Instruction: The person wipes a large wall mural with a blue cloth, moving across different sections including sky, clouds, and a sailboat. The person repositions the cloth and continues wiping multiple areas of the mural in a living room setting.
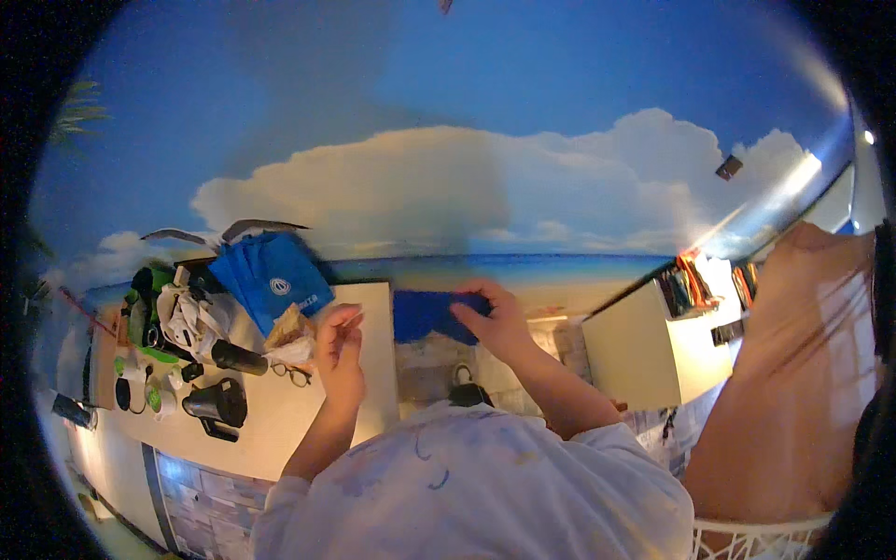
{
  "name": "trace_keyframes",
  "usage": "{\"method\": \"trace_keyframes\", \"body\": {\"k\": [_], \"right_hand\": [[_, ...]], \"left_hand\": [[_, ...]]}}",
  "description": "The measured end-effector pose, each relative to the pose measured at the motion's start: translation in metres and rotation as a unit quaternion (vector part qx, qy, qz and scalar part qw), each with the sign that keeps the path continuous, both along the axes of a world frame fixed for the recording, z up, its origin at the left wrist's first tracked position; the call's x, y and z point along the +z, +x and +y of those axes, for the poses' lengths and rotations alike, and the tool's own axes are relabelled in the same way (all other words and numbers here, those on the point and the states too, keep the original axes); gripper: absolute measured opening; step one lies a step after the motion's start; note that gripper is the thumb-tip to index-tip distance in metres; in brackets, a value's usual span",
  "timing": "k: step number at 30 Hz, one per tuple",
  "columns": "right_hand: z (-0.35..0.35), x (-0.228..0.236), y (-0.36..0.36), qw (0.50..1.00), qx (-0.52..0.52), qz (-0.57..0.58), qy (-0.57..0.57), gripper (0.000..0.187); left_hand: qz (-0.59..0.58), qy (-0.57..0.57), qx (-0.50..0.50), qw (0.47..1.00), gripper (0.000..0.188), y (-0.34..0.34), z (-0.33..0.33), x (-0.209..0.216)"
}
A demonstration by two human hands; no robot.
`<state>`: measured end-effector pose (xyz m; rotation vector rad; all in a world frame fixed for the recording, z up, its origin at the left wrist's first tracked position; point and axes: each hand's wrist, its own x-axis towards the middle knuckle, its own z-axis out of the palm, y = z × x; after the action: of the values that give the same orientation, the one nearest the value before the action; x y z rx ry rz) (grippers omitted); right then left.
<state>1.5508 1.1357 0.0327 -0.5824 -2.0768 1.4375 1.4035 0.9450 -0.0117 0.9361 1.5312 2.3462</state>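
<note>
Two bare hands rise mid-frame with fingers loosely parted, the left hand (340,357) near one pair of glasses (298,377) and one blue bag (266,275) left of centre, bare bench (275,420) below, the right hand (492,322) beyond the bench's right edge.

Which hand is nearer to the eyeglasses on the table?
Left. The left hand is just to the right of the eyeglasses in the view; the right hand is farther right, past the edge of the table.

possibly a home or office, by its beach mural (420,187), cluttered white table (271,434), black jug (215,401), white cabinet (630,359)
</note>
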Motion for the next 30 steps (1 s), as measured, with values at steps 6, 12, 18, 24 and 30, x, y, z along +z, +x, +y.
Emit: {"method": "trace_keyframes", "body": {"k": [6, 12, 18, 24, 30], "right_hand": [[0.091, 0.018, -0.049, 0.963, -0.061, 0.106, 0.239, 0.021], [0.134, 0.025, -0.093, 0.868, 0.16, 0.144, 0.448, 0.026], [0.163, 0.022, -0.124, 0.847, 0.287, 0.175, 0.413, 0.025], [0.174, 0.009, -0.149, 0.883, 0.273, 0.184, 0.336, 0.026], [0.172, 0.015, -0.183, 0.859, 0.312, 0.15, 0.377, 0.027]], "left_hand": [[0.01, -0.084, -0.048, 0.995, 0.022, 0.01, 0.087, 0.017], [-0.355, 0.092, -0.144, 0.919, 0.034, -0.017, 0.182, 0.038], [-0.305, 0.115, 0.174, 0.929, 0.028, -0.071, 0.209, 0.046], [0.173, -0.043, 0.557, 0.811, 0.05, -0.199, 0.185, 0.062], [0.358, -0.176, 0.53, 0.748, 0.073, -0.243, 0.24, 0.031]]}}
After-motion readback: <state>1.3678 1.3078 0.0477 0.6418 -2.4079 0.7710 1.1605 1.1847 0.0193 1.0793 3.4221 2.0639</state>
